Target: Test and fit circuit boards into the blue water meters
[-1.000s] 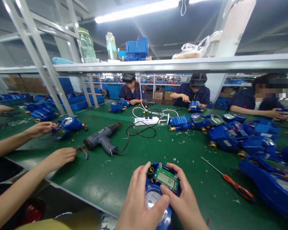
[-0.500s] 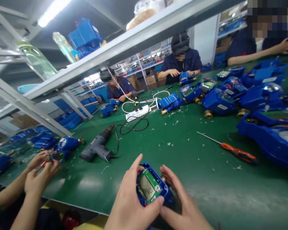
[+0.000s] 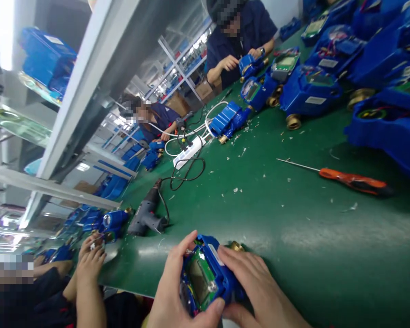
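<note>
Near the front edge of the green table I hold a blue water meter (image 3: 225, 279) with brass pipe ends, one of which shows beyond my right fingers. Its front is uncovered, showing a green circuit board with a grey display (image 3: 198, 277). My left hand (image 3: 172, 287) is closed around the left side, thumb across the lower edge. On the other side, my right hand (image 3: 256, 284) lies with its fingers against the housing, beside a white label; its thumb is low, near the left thumb. The meter's underside is hidden.
An orange-handled screwdriver (image 3: 351, 179) lies to the right, below several blue meters (image 3: 310, 93). To the left lies a heat gun (image 3: 148, 214), its cord running towards a white power strip (image 3: 189, 152). Co-workers' hands (image 3: 90, 259) are at the left; a metal shelf (image 3: 78, 86) overhangs there.
The view has tilted and shifted. The meter has turned in my hands, showing more of its labelled side. My right fingers, previously raised off the side, now rest on the housing.
</note>
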`<state>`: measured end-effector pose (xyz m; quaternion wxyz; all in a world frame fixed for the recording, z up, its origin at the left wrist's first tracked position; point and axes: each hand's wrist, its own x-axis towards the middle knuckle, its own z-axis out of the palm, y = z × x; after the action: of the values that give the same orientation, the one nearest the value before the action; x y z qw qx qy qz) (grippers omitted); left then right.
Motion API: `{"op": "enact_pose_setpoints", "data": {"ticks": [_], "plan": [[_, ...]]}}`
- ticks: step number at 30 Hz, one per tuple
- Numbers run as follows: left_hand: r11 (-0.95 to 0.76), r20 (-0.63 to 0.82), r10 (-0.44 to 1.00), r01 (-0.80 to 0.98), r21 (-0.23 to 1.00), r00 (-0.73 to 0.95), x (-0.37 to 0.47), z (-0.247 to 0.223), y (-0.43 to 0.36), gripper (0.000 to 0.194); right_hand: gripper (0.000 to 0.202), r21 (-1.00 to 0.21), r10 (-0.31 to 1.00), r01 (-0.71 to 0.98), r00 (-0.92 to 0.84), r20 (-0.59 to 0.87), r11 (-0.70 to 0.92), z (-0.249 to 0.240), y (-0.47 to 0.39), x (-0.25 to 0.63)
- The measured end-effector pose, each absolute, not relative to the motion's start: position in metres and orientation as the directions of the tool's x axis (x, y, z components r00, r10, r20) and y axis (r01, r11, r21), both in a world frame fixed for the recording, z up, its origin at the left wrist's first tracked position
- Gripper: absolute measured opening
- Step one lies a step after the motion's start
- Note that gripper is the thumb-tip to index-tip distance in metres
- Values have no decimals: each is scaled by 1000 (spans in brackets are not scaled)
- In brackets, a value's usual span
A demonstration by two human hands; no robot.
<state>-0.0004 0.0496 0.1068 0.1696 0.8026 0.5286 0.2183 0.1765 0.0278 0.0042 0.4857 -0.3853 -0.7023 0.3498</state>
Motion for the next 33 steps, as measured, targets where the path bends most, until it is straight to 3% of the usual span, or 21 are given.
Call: {"op": "enact_pose_setpoints", "data": {"ticks": [3, 10, 14, 20, 23, 28, 33], "plan": [[-412, 158, 910, 796, 443, 383, -1, 107, 51, 85, 61, -799, 846, 278, -186, 500, 533, 1, 27, 177], [-169, 162, 984, 681, 712, 75, 16, 112, 34, 90, 60, -727, 813, 382, -137, 566, 571, 4, 27, 177], [-152, 207, 978, 659, 737, -5, 24, 113, 30, 88, 68, -720, 813, 400, -134, 566, 567, 6, 28, 177], [-200, 249, 969, 617, 761, 7, 17, 113, 33, 85, 77, -719, 820, 418, -129, 558, 555, 12, 30, 176], [-189, 186, 980, 651, 735, 74, 13, 116, 38, 81, 77, -710, 813, 426, -124, 568, 561, 12, 29, 173], [-205, 49, 975, 799, 565, 216, 18, 125, 46, 82, 73, -703, 810, 430, -132, 572, 566, 11, 26, 173], [-96, 119, 993, 625, 775, 5, 18, 118, 43, 87, 67, -695, 816, 452, -150, 559, 559, 15, 29, 176]]}}
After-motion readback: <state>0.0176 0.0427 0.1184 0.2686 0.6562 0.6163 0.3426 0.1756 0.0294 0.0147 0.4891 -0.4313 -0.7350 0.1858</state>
